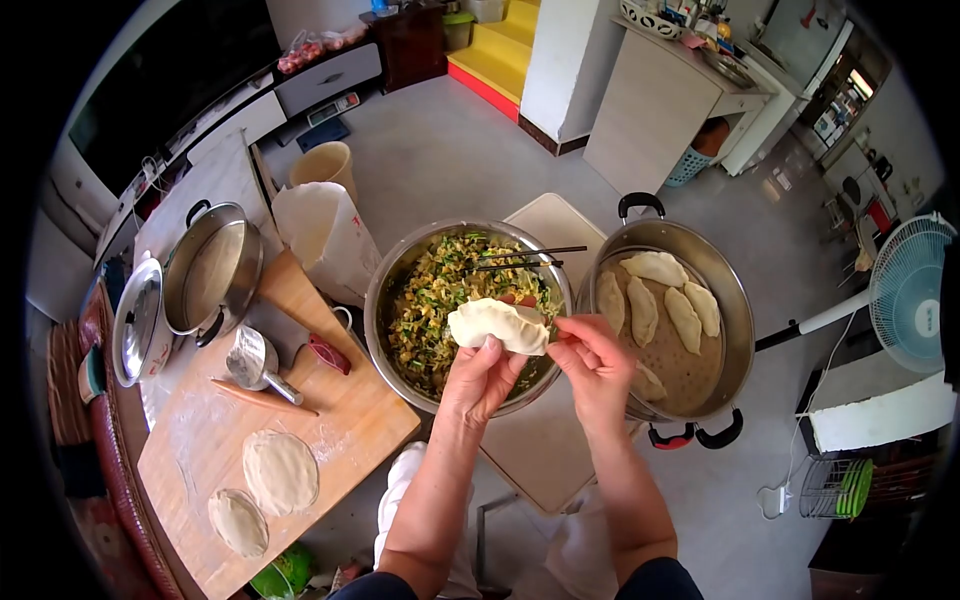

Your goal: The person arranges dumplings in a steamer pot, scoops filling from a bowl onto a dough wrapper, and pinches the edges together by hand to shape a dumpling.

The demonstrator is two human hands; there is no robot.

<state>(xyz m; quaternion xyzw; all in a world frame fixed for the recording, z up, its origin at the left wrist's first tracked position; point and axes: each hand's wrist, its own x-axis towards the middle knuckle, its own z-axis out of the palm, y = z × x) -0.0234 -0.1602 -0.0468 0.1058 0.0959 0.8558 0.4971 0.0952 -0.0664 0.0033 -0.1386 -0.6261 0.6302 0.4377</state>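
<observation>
A large half-moon dumpling (498, 326) with a crimped edge rests in my left hand (478, 380), its thumb pressed on the near side and its fingers behind. My right hand (592, 362) pinches at the dumpling's right end with thumb and forefinger. Directly beneath is a steel bowl (385, 365) of chopped green and yellow filling (440, 275). A pair of dark chopsticks (530, 256) lies across the bowl's right side. To the right, several shaped dumplings (682, 320) lie in a two-handled steel pan (738, 330).
On the wooden board (355, 425) at left lie two flat dough rounds (280, 472), a rolling pin (262, 399) and a metal scoop (252, 360). Beyond it stand another pan (245, 265) and a lid (138, 320). A fan (910, 290) is at far right.
</observation>
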